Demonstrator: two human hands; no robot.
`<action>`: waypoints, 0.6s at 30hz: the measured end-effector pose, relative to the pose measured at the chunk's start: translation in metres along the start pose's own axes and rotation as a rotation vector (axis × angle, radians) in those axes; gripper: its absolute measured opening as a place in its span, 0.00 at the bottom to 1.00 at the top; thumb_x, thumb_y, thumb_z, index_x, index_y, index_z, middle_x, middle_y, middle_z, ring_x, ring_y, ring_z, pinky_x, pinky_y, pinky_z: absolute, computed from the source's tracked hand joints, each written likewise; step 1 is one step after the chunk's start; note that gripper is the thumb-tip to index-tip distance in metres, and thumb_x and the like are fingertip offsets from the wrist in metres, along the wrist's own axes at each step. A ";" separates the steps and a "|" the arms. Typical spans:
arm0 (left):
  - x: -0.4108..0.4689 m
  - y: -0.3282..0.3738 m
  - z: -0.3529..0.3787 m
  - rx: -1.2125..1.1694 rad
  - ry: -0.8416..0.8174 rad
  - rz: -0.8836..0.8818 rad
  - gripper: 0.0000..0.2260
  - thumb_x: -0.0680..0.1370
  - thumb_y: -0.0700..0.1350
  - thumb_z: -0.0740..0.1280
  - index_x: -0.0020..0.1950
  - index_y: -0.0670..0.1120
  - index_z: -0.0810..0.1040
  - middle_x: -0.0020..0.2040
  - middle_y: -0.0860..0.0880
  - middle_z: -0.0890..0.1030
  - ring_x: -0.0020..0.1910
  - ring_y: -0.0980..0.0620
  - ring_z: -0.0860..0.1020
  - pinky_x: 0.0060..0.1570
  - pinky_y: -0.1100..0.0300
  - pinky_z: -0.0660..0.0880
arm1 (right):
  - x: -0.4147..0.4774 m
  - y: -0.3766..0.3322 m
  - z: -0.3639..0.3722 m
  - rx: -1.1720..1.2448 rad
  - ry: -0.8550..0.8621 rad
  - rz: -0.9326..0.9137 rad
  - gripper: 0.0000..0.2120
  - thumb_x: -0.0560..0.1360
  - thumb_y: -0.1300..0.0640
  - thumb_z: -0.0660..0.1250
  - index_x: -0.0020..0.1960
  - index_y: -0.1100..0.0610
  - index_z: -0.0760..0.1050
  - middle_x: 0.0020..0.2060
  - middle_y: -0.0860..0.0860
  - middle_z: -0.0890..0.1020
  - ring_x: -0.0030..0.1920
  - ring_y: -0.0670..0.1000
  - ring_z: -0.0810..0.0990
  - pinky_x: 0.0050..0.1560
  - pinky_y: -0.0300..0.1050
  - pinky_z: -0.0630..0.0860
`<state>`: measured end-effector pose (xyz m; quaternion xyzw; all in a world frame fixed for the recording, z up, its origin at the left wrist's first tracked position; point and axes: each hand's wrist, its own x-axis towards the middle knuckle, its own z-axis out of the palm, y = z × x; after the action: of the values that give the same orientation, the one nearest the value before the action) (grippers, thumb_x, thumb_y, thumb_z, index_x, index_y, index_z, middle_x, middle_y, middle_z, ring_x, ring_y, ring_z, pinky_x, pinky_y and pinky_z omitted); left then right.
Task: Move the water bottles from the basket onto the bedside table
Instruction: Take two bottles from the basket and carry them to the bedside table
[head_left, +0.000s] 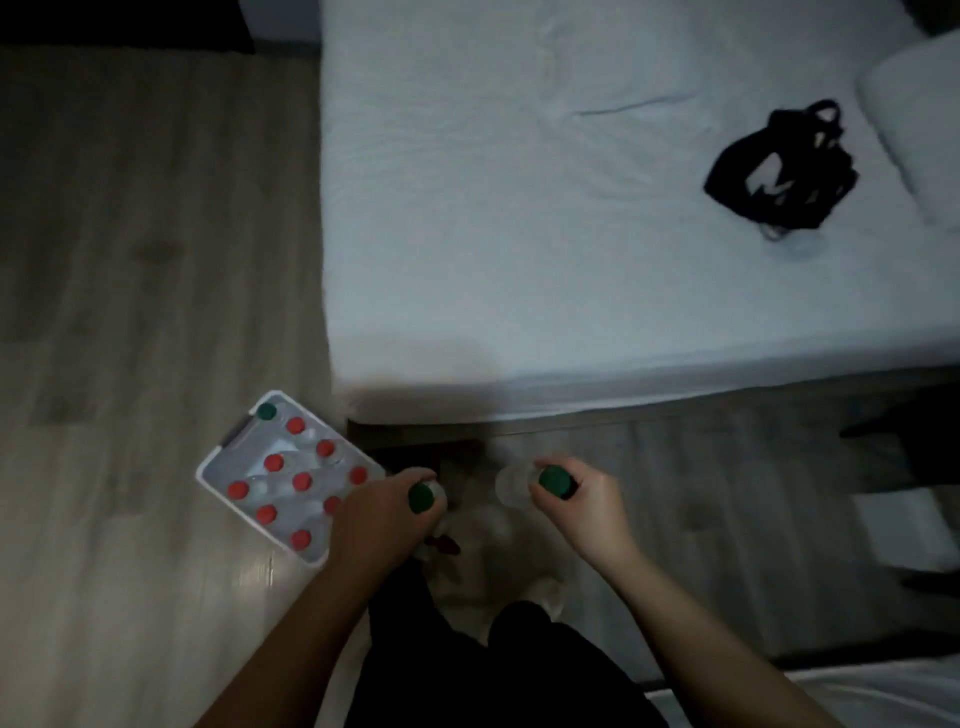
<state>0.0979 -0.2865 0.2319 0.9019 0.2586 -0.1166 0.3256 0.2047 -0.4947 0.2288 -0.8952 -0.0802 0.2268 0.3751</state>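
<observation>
Head view: carrying step, beside the basket (208, 475) on the floor. Gripping a green-capped bottle (421, 498) in the left hand (379, 514) and a second bottle (553, 482) in the right hand (584, 501), fingers closed round each; more red-capped bottles (301, 481) inside. Next: turning toward the bedside table, not in sight, keeping both upright

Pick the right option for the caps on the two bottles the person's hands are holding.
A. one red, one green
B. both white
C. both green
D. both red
C: the left hand grips a bottle with a green cap and the right hand grips another green-capped bottle. The red caps show only in the basket.
</observation>
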 end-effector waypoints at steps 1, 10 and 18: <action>-0.004 0.022 0.012 0.002 -0.022 0.017 0.19 0.72 0.60 0.64 0.61 0.56 0.77 0.44 0.53 0.84 0.39 0.59 0.80 0.42 0.65 0.75 | -0.008 0.020 -0.020 -0.008 0.038 0.043 0.10 0.69 0.56 0.74 0.51 0.50 0.82 0.38 0.45 0.82 0.37 0.38 0.78 0.38 0.33 0.71; -0.026 0.204 0.114 0.111 -0.115 0.273 0.17 0.72 0.60 0.66 0.59 0.59 0.77 0.49 0.51 0.84 0.49 0.49 0.82 0.48 0.55 0.79 | -0.085 0.155 -0.178 0.140 0.384 0.256 0.07 0.70 0.55 0.74 0.48 0.51 0.80 0.37 0.48 0.81 0.39 0.46 0.79 0.39 0.39 0.74; -0.011 0.340 0.147 0.021 -0.187 0.577 0.13 0.68 0.58 0.68 0.51 0.56 0.80 0.42 0.51 0.84 0.43 0.50 0.82 0.41 0.55 0.78 | -0.116 0.210 -0.260 0.259 0.652 0.381 0.08 0.70 0.55 0.74 0.48 0.48 0.79 0.40 0.46 0.82 0.40 0.45 0.80 0.43 0.40 0.77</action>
<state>0.2673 -0.6085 0.3037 0.9268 -0.0407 -0.1045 0.3583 0.2177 -0.8442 0.2798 -0.8644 0.2398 0.0042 0.4419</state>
